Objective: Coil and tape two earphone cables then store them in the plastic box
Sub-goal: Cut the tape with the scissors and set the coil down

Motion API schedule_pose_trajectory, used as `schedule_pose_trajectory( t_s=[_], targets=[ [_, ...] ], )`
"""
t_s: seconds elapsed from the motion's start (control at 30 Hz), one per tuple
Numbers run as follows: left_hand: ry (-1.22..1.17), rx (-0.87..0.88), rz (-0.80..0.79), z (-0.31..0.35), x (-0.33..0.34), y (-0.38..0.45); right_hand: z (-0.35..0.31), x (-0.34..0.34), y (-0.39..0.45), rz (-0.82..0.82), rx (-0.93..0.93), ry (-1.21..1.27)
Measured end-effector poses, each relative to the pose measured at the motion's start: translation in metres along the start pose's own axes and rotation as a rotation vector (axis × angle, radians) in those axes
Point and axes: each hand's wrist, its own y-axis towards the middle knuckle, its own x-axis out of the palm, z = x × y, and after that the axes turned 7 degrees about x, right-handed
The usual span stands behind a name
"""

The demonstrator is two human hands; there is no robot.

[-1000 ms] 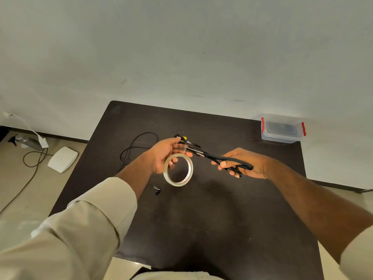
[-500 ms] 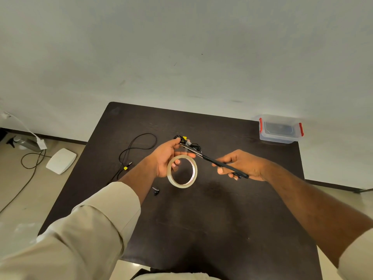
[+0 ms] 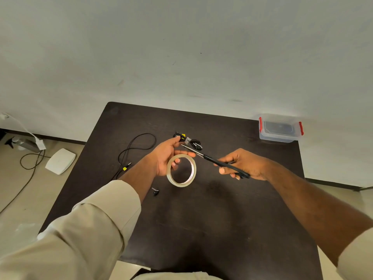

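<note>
My left hand (image 3: 164, 158) holds a roll of clear tape (image 3: 181, 170) hanging from its fingers, and its thumb and fingertips pinch a coiled black earphone cable (image 3: 190, 141) wrapped in tape. My right hand (image 3: 242, 164) grips black scissors (image 3: 214, 159), blades pointing left toward the coiled cable. A second earphone cable (image 3: 133, 147) lies uncoiled on the dark table (image 3: 201, 219) to the left. The clear plastic box (image 3: 279, 129) with red clips stands at the table's far right corner, lid on.
A small black piece (image 3: 155, 191) lies on the table near my left forearm. On the floor at left are a white flat device (image 3: 60, 161), a cable and a plug. A pale wall runs behind the table.
The scissors have drawn back slightly to the right and down from the taped coil, blades now nearly together. The tape roll hangs a little lower and further right.
</note>
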Motion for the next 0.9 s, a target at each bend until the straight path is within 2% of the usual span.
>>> schedule_pose_trajectory(
  t_s=[0.17,0.4,0.5,0.57,0.73,0.9],
  targets=[
    [0.002,0.000,0.023,0.001,-0.001,0.005,0.009,-0.006,0.004,0.021,-0.045,-0.009],
    [0.026,0.004,0.101,0.006,-0.002,0.011,0.059,-0.014,0.017,0.189,-0.078,0.020],
    [0.056,0.015,0.118,0.005,0.000,0.014,0.079,-0.012,0.038,0.515,-0.119,-0.295],
    [0.076,0.021,0.124,0.004,0.004,0.014,0.087,-0.009,0.051,0.640,-0.162,-0.492],
    [0.124,0.034,0.101,0.001,0.015,0.015,0.091,-0.001,0.071,0.675,-0.060,-0.667],
    [0.133,0.032,0.067,-0.003,0.023,0.014,0.088,0.007,0.077,0.626,0.013,-0.819]
  ],
)
